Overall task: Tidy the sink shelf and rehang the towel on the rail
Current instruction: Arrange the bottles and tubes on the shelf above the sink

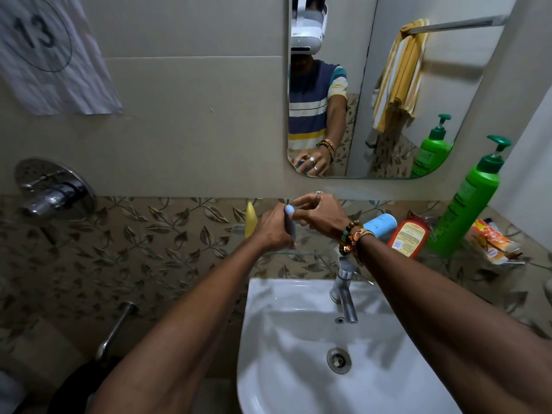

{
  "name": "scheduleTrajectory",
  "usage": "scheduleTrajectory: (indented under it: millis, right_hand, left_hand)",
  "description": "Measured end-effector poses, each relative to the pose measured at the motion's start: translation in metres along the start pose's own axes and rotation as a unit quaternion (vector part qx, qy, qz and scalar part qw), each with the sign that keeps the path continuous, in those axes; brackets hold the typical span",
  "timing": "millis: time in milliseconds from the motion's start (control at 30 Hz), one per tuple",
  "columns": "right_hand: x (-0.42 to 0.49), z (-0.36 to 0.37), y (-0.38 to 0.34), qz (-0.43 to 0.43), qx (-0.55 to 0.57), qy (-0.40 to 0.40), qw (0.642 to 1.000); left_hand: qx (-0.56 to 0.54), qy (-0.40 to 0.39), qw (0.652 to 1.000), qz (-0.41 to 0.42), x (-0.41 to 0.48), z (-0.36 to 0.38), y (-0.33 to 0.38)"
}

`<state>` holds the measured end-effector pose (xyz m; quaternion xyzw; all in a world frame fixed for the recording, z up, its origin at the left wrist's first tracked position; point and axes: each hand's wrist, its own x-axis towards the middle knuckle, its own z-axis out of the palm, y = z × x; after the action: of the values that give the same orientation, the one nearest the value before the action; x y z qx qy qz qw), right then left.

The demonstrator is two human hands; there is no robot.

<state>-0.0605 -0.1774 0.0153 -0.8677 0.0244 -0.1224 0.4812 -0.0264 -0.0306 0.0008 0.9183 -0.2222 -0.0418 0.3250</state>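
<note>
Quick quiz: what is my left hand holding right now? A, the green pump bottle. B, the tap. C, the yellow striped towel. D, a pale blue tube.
D: the left hand grips the pale blue tube, while the green pump bottle stands apart, further right, with no hand on it.

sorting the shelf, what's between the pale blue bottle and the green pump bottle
Head view: a red bottle with a yellow label lies between the pale blue bottle and the green pump bottle.
</note>
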Motion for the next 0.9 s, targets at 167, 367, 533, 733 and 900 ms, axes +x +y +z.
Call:
scheduleTrajectory:
  millis: [167, 367, 533, 733, 900]
  right_hand:
    - [-0.008, -0.005, 0.005, -0.007, 0.008, 0.033, 0.999]
    - [-0.019, -0.009, -0.005, -0.017, 0.005, 0.085, 0.996]
    - [-0.037, -0.011, -0.01, -0.012, -0.018, 0.138, 0.99]
    - [-0.07, -0.001, -0.008, 0.025, -0.074, 0.185, 0.98]
    - [-0.101, -0.012, 0.006, 0.064, -0.113, 0.211, 0.969]
  left_hand:
    - [0.006, 0.038, 0.999, -0.011, -0.008, 0.0, 0.005]
    - [0.05, 0.062, 0.996, -0.027, -0.022, -0.008, 0.005]
    - [0.04, 0.095, 0.995, 0.003, -0.037, -0.013, -0.001]
    - [0.022, 0.143, 0.985, 0.093, -0.063, -0.009, -0.008]
    - [0.003, 0.137, 0.981, 0.135, -0.072, 0.005, 0.004]
